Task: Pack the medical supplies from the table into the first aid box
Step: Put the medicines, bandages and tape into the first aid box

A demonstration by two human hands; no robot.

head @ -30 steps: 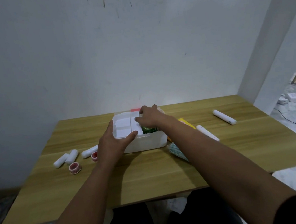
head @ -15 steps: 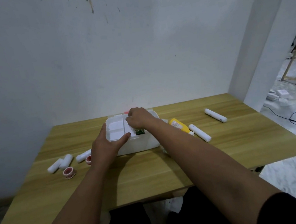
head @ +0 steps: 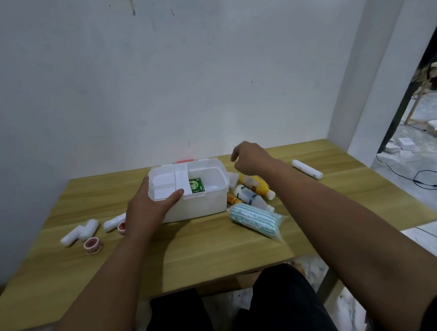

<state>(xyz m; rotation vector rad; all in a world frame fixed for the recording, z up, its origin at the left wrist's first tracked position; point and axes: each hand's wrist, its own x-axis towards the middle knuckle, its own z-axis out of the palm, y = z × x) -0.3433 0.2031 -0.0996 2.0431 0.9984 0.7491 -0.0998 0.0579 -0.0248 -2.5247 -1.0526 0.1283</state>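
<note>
First aid box (head: 200, 207) holds a green packet (head: 197, 185); left hand (head: 147, 209) grips its corner, right hand (head: 250, 158) loosely curled, empty.

Quick count, going off the white box (head: 194, 205): one green packet (head: 197, 185) inside it. Left of it, three white gauze rolls (head: 88, 229) and two red tape rolls (head: 92, 245). Right of it, two bottles (head: 255, 185), one bagged striped pack (head: 256, 218), one more white roll (head: 307, 169).

head-worn view, angled down, table (head: 220, 248) near
</note>
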